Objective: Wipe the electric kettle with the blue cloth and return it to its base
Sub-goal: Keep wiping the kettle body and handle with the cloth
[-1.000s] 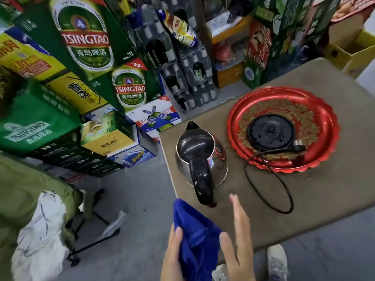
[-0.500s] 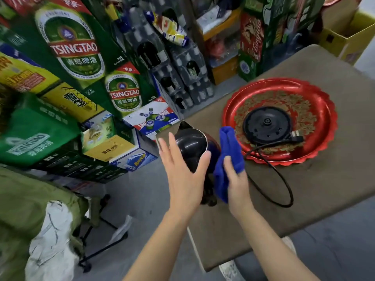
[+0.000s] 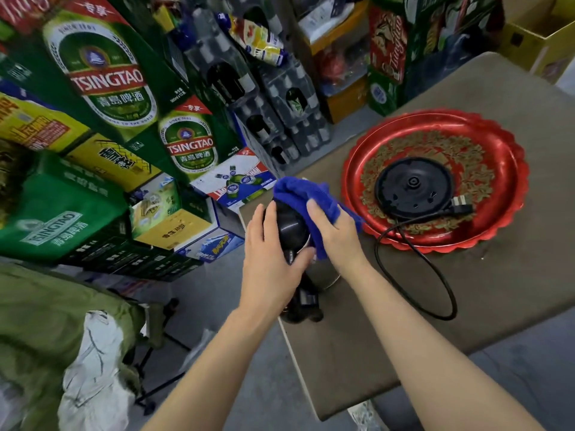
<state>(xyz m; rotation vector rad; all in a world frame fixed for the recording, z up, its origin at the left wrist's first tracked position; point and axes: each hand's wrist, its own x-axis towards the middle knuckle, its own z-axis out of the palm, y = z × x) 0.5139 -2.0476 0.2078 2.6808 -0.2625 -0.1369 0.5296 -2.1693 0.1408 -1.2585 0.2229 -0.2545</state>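
Observation:
The steel electric kettle (image 3: 291, 227) with a black lid and black handle stands near the left front corner of the brown table (image 3: 497, 275). My left hand (image 3: 269, 259) clasps its left side and handle top. My right hand (image 3: 334, 236) presses the blue cloth (image 3: 306, 194) onto the lid and the kettle's right side. Most of the kettle body is hidden by my hands and the cloth. The round black base (image 3: 412, 188) lies in the red tray (image 3: 507, 169) to the right, with nothing on it.
The base's black cord (image 3: 435, 281) loops over the table in front of the tray. Stacked green beer cartons (image 3: 102, 76) and crates of bottles (image 3: 280, 119) crowd the floor left and behind. A green folding chair (image 3: 62, 331) stands at lower left.
My left hand has closed onto the kettle's left side. The right hand has carried the blue cloth from the kettle's right flank up over the lid. The camera has come closer.

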